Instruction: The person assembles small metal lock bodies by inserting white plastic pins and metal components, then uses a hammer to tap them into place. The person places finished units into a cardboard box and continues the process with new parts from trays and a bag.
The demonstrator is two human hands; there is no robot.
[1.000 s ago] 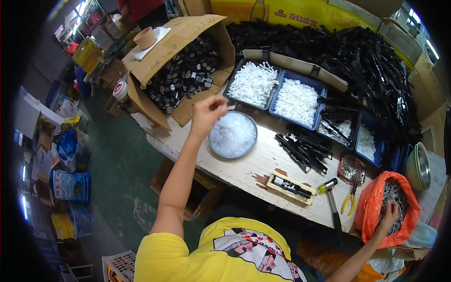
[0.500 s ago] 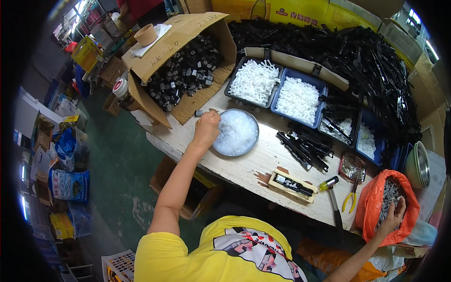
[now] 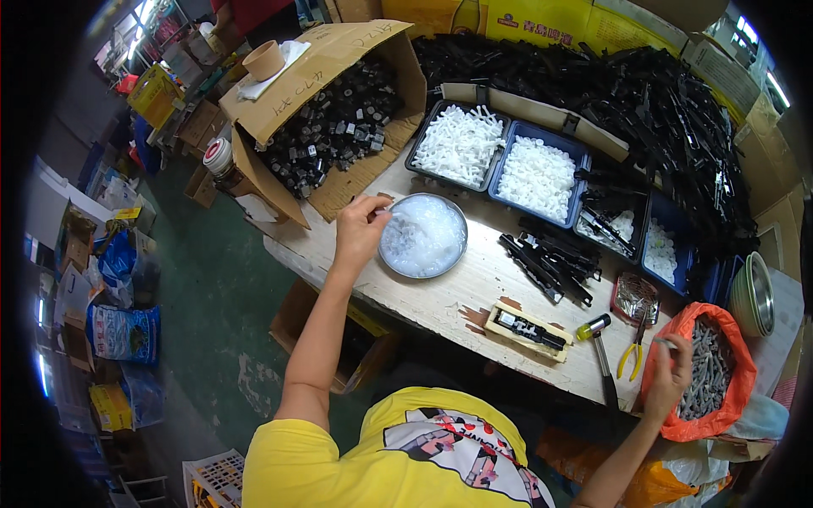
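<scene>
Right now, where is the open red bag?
In the head view, the red bag is at the lower right, by the right hand, with the yellow-handled pliers to its left.

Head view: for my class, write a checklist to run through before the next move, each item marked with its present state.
1. Right hand holds a small grey piece: ok.
2. Left hand has something in its grip: cannot tell; any piece there is hidden.
3. Black assembly lies in the wooden fixture: ok.
4. Metal dish contains whitish gel: ok.
5. Orange bag open: ok, grey pieces visible inside.
6. Tools put away: not ok; mallet and yellow-handled pliers lie out.
</scene>
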